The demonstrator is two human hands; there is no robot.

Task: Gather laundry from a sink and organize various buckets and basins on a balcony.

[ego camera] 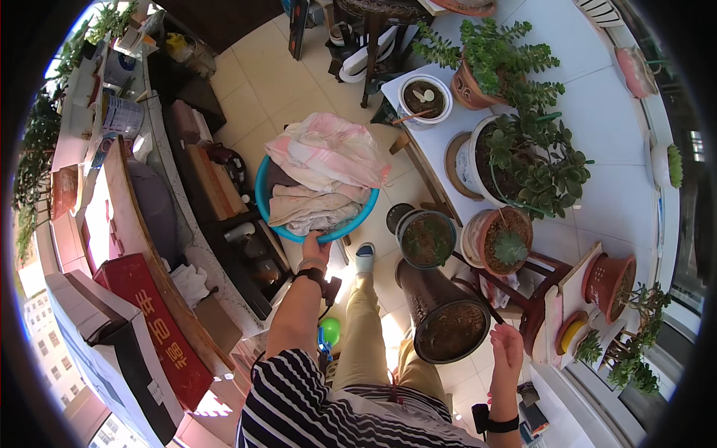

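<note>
My left hand (pixel 316 250) grips the near rim of a blue plastic basin (pixel 260 205). In the basin lie a pink-and-white cloth (pixel 330 148), bunched and overhanging the far right rim, a beige cloth (pixel 302 208) and a dark cloth (pixel 279 175). My left fingers are partly hidden behind the rim. My right hand (pixel 507 341) holds nothing. Its fingers are loosely bent and apart, close to the right side of a tall dark planter (pixel 452 333) filled with soil.
At right, a white-topped stand (pixel 414 140) bears potted succulents (pixel 526 162). A soil-filled pot (pixel 427 239) and a wooden stool (pixel 540 285) stand below. On the left run a stone-topped counter (pixel 193 241) and dark shelves (pixel 246 246), with a red box (pixel 159 330) nearby. A green balloon (pixel 329 330) is beside my leg.
</note>
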